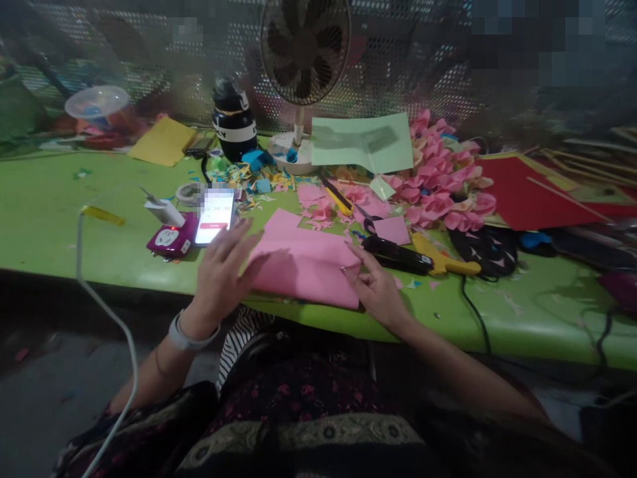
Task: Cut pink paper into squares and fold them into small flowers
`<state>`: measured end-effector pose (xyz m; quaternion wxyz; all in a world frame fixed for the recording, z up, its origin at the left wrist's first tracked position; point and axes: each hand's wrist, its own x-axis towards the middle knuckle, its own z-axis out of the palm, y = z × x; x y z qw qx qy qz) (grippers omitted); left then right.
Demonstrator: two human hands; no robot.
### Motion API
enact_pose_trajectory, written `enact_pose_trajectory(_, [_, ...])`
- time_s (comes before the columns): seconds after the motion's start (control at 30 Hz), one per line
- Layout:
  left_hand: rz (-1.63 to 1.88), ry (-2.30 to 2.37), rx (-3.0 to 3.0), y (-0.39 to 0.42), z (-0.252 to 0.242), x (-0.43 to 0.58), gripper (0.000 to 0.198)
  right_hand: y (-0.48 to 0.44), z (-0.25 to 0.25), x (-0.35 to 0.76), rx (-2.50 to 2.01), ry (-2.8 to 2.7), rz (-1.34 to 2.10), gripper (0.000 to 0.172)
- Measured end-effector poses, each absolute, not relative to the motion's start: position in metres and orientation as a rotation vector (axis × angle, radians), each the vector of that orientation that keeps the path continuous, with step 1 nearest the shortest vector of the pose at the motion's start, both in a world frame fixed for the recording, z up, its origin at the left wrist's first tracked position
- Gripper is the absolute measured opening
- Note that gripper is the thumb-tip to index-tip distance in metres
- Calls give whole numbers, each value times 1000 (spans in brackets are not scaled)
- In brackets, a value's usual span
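A folded sheet of pink paper (303, 269) lies near the front edge of the green table. My left hand (225, 264) is at its left side, palm down with the fingers stretched apart, and a grey band circles that wrist. At the right end of the sheet, my right hand (378, 287) holds the paper's edge between thumb and fingers. Just beyond that hand lie a black stapler (398, 255) and a yellow-handled tool (440, 257). A lit phone (215, 219) rests beyond my left fingers.
Pink paper flowers (448, 172) are heaped at the back right, beside red sheets (532, 192). A fan (304, 50), a dark bottle (233, 123) and a light green sheet (362, 141) stand behind. A yellow cutter (339, 198) lies among scraps. A white cable (102, 295) hangs at left.
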<state>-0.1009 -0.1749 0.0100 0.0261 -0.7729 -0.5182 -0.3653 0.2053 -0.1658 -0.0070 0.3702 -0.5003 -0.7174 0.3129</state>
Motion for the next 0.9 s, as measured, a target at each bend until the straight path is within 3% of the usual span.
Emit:
enact_pose_trajectory(0.2, [-514, -1194, -2871, -194, -9, -77, 74, -160, -12, 216, -1379, -1995, 549, 52])
enact_pose_trajectory(0.43, [-346, -1254, -2881, -181, -20, -74, 82, -163, 2, 220, -1381, -2258, -152, 46])
enact_pose_trajectory(0.67, [-246, -1303, -2851, -165, -18, -70, 83, -172, -15, 196, -1093, -2628, 1, 70])
enact_pose_trajectory(0.9, [-256, -1227, -2840, -151, -26, -74, 76, -167, -32, 194, -1163, -2706, 1, 53])
